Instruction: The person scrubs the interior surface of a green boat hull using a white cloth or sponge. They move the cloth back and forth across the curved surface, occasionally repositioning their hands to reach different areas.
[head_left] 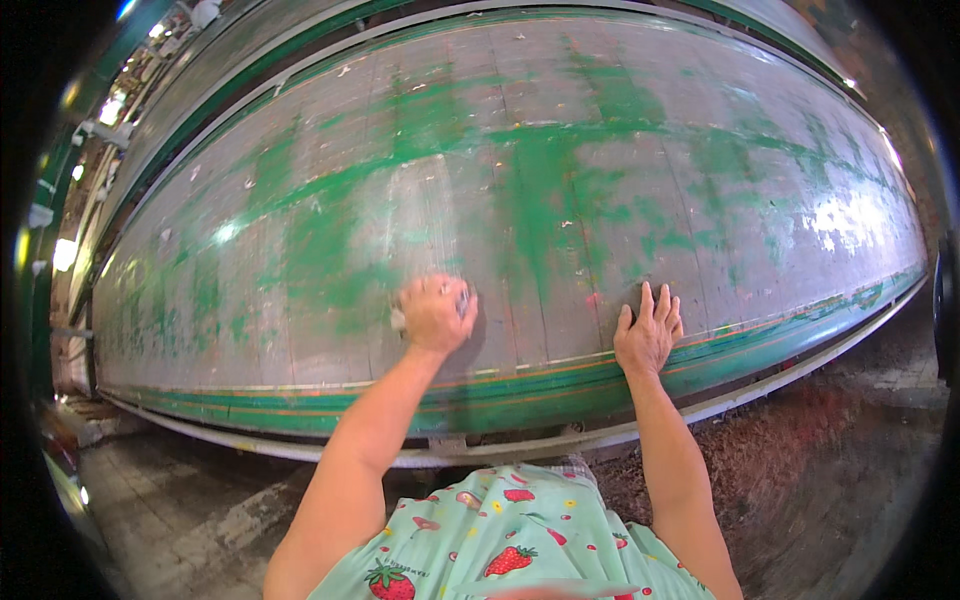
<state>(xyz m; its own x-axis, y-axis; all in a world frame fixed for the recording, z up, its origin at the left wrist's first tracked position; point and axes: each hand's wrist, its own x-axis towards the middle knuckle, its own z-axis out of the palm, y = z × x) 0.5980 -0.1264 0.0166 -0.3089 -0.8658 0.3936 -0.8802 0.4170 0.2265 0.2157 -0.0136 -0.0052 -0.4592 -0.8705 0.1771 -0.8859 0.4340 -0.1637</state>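
Note:
My left hand (437, 314) is closed over a small pale wad (398, 316) and presses it on the long worn table (630, 180). Pale bits show at one side of the fingers and a dark, shiny bit at the other; motion blur hides what it is made of. Just beyond this hand a lighter, glossy streak (425, 205) runs away from me over the grey surface. Further right, near the table's front edge, my right hand (648, 335) lies flat and open with nothing in it, fingers pointing away.
Green patches and fine crosswise lines mark the grey tabletop, with small white specks scattered on it. A pale rail (520, 446) runs along the near side, in front of my patterned apron (500, 530). Beyond the far edge lies another long table (190, 130).

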